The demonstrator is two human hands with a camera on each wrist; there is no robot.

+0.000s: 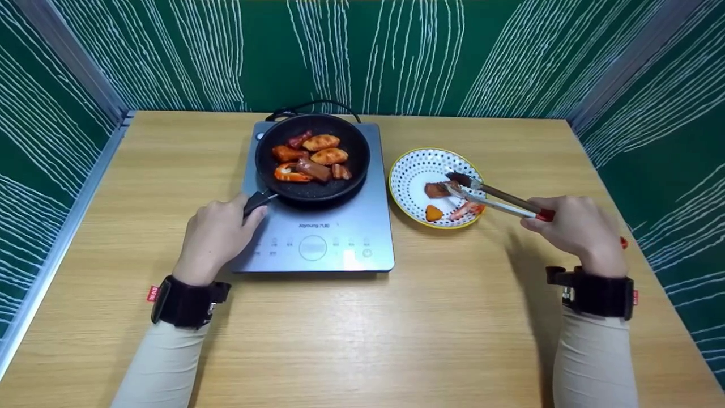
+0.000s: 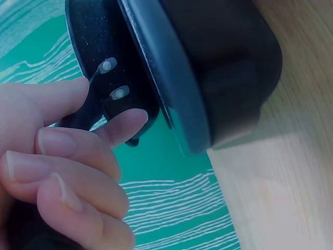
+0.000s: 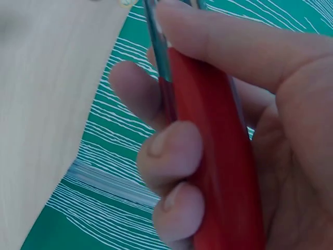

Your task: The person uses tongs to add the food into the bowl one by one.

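My left hand (image 1: 218, 235) grips the black handle (image 1: 257, 202) of a frying pan (image 1: 325, 192); the left wrist view shows its fingers curled. In the pan lie two browned wing pieces (image 1: 329, 156), a drumstick (image 1: 288, 153), a shrimp (image 1: 291, 173) and several brown meat pieces (image 1: 315, 169). My right hand (image 1: 578, 226) holds metal tongs (image 1: 510, 198) by their red handle (image 3: 216, 140). The tips of the tongs are at a brown meat piece (image 1: 435, 190) on a dotted plate (image 1: 406, 181); whether they pinch it I cannot tell. An orange piece (image 1: 434, 213) and a shrimp (image 1: 465, 211) share the plate.
The pan stands on a silver induction cooker (image 1: 272, 226), whose black cord (image 1: 328, 102) runs behind it. A wooden table (image 1: 351, 340) carries everything, with green white-lined panels (image 1: 362, 56) around the back and sides.
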